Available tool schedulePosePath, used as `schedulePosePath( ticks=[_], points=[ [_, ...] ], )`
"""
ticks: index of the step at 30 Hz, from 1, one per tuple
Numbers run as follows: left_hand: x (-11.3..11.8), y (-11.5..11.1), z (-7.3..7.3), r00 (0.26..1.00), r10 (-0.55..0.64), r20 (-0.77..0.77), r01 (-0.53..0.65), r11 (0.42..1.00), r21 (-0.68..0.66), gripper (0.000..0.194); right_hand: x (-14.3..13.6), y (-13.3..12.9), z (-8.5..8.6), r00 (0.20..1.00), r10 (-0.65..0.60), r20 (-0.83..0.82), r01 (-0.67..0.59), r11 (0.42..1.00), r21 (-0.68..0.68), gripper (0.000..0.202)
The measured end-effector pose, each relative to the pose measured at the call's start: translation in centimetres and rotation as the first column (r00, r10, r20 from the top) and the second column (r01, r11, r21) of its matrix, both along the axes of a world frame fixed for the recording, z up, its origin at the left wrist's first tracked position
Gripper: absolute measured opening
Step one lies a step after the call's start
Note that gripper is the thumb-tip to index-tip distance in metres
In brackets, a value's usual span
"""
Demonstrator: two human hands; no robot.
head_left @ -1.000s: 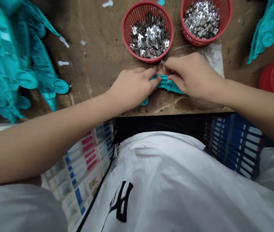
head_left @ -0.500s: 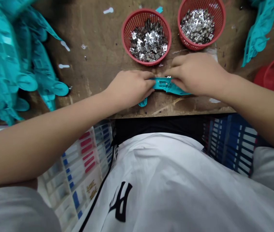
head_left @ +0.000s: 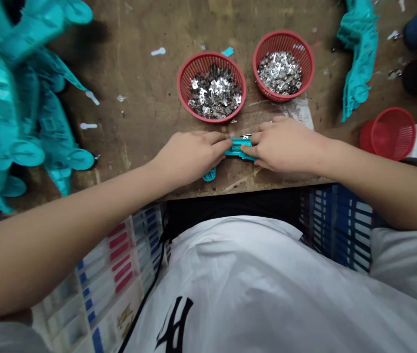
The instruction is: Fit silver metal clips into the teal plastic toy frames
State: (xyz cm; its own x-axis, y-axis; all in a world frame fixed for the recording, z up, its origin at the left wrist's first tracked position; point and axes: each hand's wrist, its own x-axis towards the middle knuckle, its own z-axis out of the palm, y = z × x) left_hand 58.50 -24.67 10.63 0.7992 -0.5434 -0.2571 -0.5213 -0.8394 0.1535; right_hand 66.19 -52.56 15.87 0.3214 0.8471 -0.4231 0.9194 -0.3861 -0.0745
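A teal plastic part (head_left: 235, 147) lies low over the wooden table, close to its front edge, between my two hands. My left hand (head_left: 193, 156) is closed around its left portion, and a rounded teal end (head_left: 210, 174) pokes out below those fingers. From the other side my right hand (head_left: 285, 144) grips the part, its thumb lying across the face. Much of the part is covered by my fingers. A small silver metal piece (head_left: 245, 137) shows by my right fingertips; whether they hold it I cannot tell.
Two red baskets (head_left: 179, 90) (head_left: 257, 66) of small metal pieces stand beyond my hands. Teal plastic parts are heaped at the left (head_left: 20, 108), with more at the right (head_left: 358, 63). A red cup-like container (head_left: 392, 135) sits right. Plastic crates (head_left: 344, 220) flank my lap.
The view has shifted, so the table sits lower in it. My right thumb has come over the face of the teal part, and the silver detail seen there before no longer shows.
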Motion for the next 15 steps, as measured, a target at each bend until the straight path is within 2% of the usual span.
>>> schedulePosePath(
  ticks=[6,8,12,15],
  points=[
    [0.1,-0.1,0.6,0.999,-0.036,0.004,0.036,0.997,0.066,0.039,0.3,0.1,-0.2,1.0,-0.026,-0.008,0.026,0.999,0.033,0.025],
    [0.1,-0.3,0.8,0.999,-0.043,0.004,0.043,0.995,0.092,0.039,0.3,0.1,-0.2,1.0,-0.015,0.022,0.014,0.998,0.053,0.033],
    [0.1,-1.0,1.1,1.0,-0.025,-0.013,0.026,0.995,0.092,0.036,-0.2,0.4,-1.2,0.998,-0.02,0.056,0.015,0.996,0.089,0.068],
    [-0.4,-1.2,2.5,1.0,-0.006,0.005,0.006,0.996,0.095,0.035,-1.0,1.0,-1.4,0.999,-0.04,0.022,0.037,0.992,0.118,0.066]
  ],
)
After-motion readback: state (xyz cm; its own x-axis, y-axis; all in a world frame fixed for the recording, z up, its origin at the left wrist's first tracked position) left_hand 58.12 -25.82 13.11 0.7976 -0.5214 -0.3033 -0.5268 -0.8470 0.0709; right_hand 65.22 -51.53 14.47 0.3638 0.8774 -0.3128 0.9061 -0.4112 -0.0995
